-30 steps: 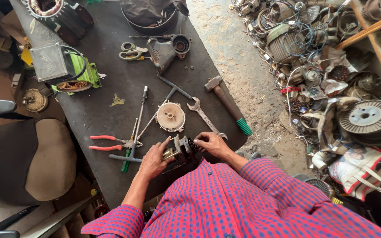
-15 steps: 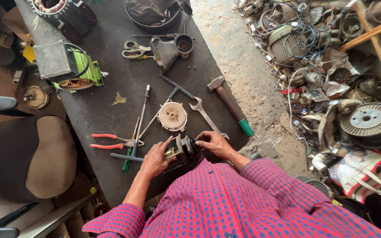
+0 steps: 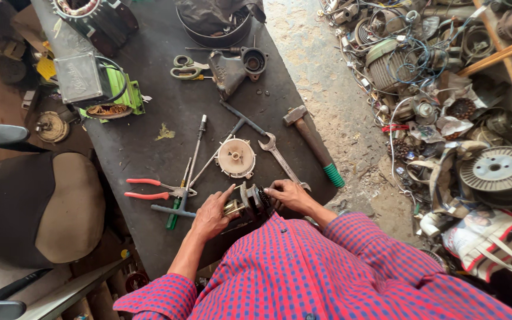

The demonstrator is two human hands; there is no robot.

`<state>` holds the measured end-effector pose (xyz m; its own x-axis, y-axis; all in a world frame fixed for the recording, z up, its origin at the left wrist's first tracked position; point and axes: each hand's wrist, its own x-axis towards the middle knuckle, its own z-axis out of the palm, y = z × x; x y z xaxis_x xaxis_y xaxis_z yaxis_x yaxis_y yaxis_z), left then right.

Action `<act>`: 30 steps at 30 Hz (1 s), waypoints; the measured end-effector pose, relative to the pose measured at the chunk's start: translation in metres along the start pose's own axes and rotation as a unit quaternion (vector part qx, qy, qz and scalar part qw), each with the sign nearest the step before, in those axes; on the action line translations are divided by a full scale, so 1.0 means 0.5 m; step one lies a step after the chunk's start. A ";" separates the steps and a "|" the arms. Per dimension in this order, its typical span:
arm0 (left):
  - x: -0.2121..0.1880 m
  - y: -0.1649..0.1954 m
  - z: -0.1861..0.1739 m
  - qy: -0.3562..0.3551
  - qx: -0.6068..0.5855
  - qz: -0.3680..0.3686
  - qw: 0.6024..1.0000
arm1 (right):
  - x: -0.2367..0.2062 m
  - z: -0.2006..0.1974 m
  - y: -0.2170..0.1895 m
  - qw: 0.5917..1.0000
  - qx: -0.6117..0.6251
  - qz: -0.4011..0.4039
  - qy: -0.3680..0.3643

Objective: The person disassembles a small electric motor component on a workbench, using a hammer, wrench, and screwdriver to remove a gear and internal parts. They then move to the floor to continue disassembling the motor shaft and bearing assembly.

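A small dark motor part [image 3: 255,202] — round, black, with a brass-coloured piece showing at its 9 o'clock side — stands on edge at the near rim of the counter, at 6 o'clock from the pale round fan cover [image 3: 236,158].

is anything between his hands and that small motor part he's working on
Nothing visible. The left hand and right hand both touch the dark motor part from opposite sides at the table's near edge; the red-handled pliers lie off to its left.
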<state>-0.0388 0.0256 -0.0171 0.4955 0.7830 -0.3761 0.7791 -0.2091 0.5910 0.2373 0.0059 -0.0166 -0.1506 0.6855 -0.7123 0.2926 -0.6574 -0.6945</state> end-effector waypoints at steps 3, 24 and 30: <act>-0.001 0.001 -0.001 -0.006 0.000 -0.010 1.000 | -0.003 -0.013 -0.003 1.000 -0.006 -0.024 -0.002; -0.004 0.013 -0.007 -0.016 0.002 -0.030 0.999 | 0.062 -0.002 -0.131 0.955 -0.161 -0.211 0.137; -0.006 0.017 -0.007 -0.017 0.001 -0.038 0.999 | 0.069 0.013 -0.167 0.892 -0.280 -0.322 0.149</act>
<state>-0.0350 0.0238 -0.0085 0.4479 0.7767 -0.4428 0.8152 -0.1513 0.5591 0.2014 0.0822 0.0162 -0.2239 0.9723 -0.0672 0.6752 0.1050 -0.7301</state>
